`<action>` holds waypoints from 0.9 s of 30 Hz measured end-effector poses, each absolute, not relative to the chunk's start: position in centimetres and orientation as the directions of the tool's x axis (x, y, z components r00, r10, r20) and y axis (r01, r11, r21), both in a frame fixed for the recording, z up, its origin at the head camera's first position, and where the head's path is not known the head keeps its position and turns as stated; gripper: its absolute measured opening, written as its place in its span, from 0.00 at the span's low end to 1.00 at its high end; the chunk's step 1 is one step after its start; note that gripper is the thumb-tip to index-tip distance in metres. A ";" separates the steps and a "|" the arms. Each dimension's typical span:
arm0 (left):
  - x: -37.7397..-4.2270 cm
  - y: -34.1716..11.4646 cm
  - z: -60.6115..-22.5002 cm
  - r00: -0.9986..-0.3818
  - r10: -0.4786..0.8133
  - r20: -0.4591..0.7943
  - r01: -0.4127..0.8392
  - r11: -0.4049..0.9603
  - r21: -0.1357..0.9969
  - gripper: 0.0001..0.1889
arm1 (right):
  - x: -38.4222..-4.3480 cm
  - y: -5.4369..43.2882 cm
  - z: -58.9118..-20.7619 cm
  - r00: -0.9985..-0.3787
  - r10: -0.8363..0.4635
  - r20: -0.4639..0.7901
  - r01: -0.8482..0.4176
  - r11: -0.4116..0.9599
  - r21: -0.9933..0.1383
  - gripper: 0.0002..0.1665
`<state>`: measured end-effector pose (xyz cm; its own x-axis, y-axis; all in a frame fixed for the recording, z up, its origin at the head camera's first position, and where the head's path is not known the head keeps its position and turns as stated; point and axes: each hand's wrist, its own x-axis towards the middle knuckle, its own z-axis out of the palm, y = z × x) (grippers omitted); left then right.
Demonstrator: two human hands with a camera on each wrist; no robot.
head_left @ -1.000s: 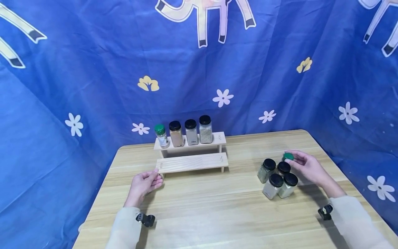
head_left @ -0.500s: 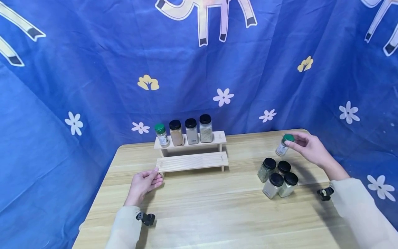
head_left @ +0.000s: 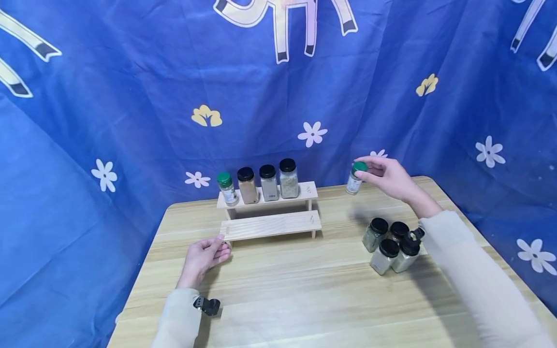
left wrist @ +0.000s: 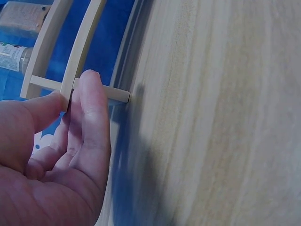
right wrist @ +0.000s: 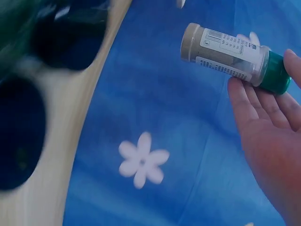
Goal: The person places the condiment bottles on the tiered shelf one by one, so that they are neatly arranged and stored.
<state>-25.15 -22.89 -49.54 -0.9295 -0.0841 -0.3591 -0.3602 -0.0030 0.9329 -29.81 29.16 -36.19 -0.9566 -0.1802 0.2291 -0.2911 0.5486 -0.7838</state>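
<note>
Blue flower-print cloth (head_left: 143,116) backs a wood-grain table (head_left: 283,295); one right hand (head_left: 387,178) pinches a clear green-capped jar (head_left: 354,183) aloft.
Four clear jars (head_left: 270,190) line the upper pale-wood shelf (head_left: 309,192), four square black-lidded jars (head_left: 381,262) remain tabletop; the left hand (head_left: 202,260) pinches the lower pale-wood shelf (head_left: 271,225).

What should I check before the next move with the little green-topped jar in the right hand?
1. Right hand grips the held jar by its green cap: ok.
2. Base of the held jar off the table: ok.
3. Green cap screwed tight: cannot tell.
4. Left hand pinching the lower shelf: ok.
5. Four jars on the upper shelf standing up: ok.
6. Wrist camera clear of the black-capped jars on the table: cannot tell; it overlaps them in the head view.
</note>
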 end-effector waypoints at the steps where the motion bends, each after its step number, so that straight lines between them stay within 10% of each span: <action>1: -25.2 -22.9 -49.6 -0.929 -0.088 -0.360 -0.361 -0.003 0.932 0.22 | -30.2 28.5 -36.0 -0.955 -0.191 0.227 -0.295 0.537 -0.790 0.27; 27: -25.2 -22.7 -49.5 -0.934 -0.095 -0.345 -0.348 0.010 0.937 0.20 | -34.3 17.0 -36.2 -0.935 -0.255 0.247 -0.336 0.411 -0.848 0.24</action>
